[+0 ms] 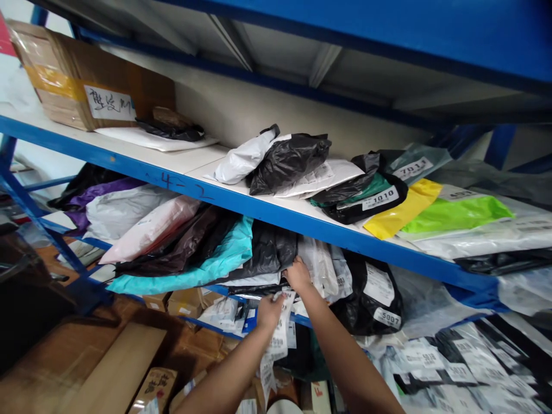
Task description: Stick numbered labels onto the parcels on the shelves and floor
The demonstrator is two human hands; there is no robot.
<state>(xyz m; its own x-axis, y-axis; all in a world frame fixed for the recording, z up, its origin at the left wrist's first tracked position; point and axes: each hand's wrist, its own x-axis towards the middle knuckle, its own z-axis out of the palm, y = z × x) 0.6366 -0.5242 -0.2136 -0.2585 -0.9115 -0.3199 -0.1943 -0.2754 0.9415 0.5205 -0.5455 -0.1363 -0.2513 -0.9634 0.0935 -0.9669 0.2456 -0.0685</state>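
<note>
My left hand (269, 310) is closed on a hanging strip of white printed labels (278, 333), pinched near its top. Just above and to the right, my right hand (297, 276) has its fingers closed at the edge of a dark grey plastic mailing bag (269, 250) on the lower shelf; the fingertips are partly hidden. A turquoise mailing bag (185, 270) lies to the left of the hands. Right of my right hand are a pale clear-wrapped parcel (318, 265) and a black parcel (357, 299) with a label reading 5007.
Above the hands runs the blue shelf edge (241, 198). On that shelf lie a cardboard box (116, 80), a black parcel (288, 161), and yellow (403, 210) and green (457, 214) bags. Several labelled parcels (431, 356) lie lower right; a long carton (116, 368) stands lower left.
</note>
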